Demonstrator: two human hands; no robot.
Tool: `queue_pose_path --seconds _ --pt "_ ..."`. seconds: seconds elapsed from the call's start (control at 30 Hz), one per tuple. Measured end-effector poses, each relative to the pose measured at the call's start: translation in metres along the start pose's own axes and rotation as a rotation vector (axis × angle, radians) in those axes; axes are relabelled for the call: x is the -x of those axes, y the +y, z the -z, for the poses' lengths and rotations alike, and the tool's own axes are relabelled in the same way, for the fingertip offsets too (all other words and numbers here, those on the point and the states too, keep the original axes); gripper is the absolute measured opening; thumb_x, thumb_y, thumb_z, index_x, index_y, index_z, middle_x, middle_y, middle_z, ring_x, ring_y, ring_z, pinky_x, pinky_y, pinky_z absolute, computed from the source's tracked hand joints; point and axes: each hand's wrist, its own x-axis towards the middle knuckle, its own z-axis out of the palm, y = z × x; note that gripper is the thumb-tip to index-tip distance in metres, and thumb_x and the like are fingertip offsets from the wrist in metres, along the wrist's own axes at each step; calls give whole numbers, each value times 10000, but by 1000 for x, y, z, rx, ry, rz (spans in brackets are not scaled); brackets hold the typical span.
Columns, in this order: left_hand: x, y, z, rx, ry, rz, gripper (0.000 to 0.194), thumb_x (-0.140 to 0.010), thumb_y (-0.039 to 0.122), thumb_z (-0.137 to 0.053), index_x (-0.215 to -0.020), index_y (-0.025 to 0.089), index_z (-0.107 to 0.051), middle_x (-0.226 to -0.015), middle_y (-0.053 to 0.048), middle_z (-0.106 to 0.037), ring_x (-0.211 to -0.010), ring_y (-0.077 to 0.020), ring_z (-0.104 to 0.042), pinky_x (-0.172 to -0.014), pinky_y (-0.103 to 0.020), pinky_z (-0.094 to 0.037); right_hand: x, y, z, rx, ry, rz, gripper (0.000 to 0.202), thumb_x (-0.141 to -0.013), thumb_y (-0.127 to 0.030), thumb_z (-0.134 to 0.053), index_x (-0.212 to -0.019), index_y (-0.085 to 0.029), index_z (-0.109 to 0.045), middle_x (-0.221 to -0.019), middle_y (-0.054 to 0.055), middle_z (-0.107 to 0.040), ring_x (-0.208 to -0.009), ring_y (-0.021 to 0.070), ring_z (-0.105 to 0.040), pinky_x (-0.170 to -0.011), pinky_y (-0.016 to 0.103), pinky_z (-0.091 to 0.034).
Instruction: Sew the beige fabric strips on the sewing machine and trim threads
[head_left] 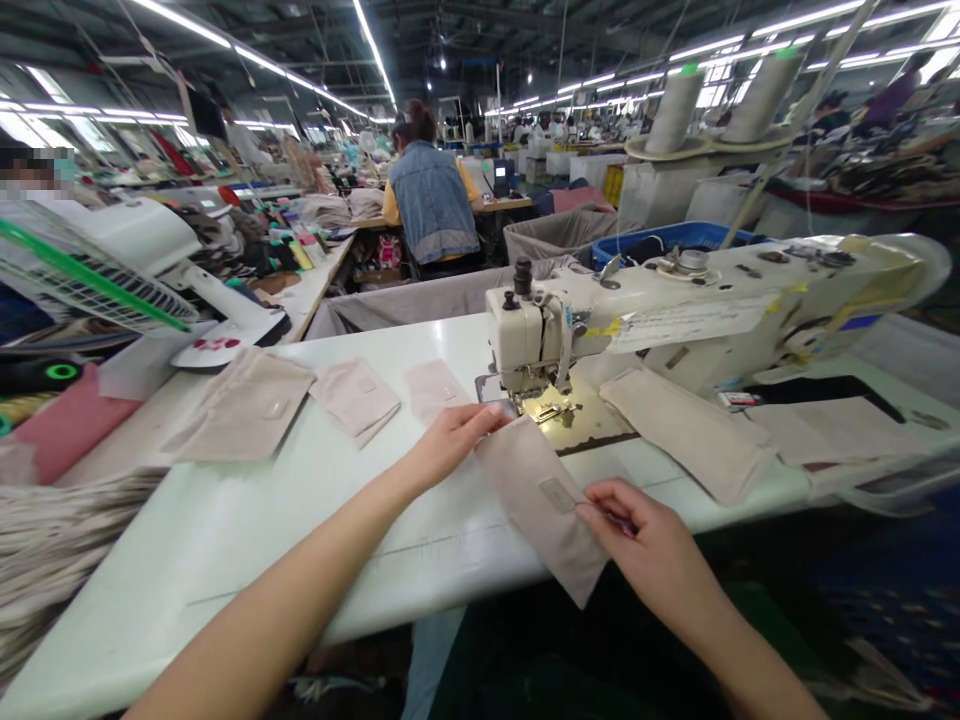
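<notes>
A beige fabric piece (536, 500) with a small rectangular label hangs at a slant over the table's front edge, just in front of the sewing machine (525, 335). My left hand (457, 440) pinches its upper left corner close to the needle area. At its right edge, beside the label, my right hand (637, 530) has its fingers closed on the fabric; a small dark purplish thing shows partly within those fingers, too hidden to name. The lit metal needle plate (592, 415) lies behind the fabric.
Beige pieces (251, 405) lie left of the machine, and a folded beige piece (686, 430) lies to its right. A white fan (150, 240) stands at the left above stacked fabric (67, 550). Beyond the table are a blue basket (675, 235) and a seated person (435, 195).
</notes>
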Motion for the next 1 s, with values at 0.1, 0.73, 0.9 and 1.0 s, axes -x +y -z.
queue_pose_path --seconds 0.1,0.73,0.9,1.0 --pt "3 12 -9 346 -32 147 425 -820 570 -627 -911 164 -716 -786 -25 -675 -650 -134 -558 -540 -216 -388 -2 5 -7 -21 -4 4 227 -843 -436 -601 -838 -225 -684 -795 32 -750 -745 210 -705 -666 281 -553" --pt "-54 -15 -36 -430 61 75 184 -819 192 -540 -722 160 -693 -731 -54 -701 -664 -168 -603 -630 -252 -424 19 31 -21 170 -34 293 102 -907 -239 -562 -956 -216 -648 -832 26 -689 -660 160 -640 -598 252 -539" --pt "-58 -15 -35 -460 45 116 144 -776 185 -559 -718 168 -689 -742 -67 -709 -660 -189 -610 -596 -261 -402 20 42 -13 413 -39 679 510 -786 18 -389 -1154 -219 -652 -1003 80 -711 -826 185 -697 -682 282 -582" --pt "-60 -16 -36 -469 45 140 137 -774 197 -562 -711 177 -681 -741 -70 -711 -657 -198 -616 -582 -265 -389 18 46 -11 546 21 777 505 -794 13 -395 -1183 -193 -643 -1035 97 -737 -838 192 -716 -655 276 -586"
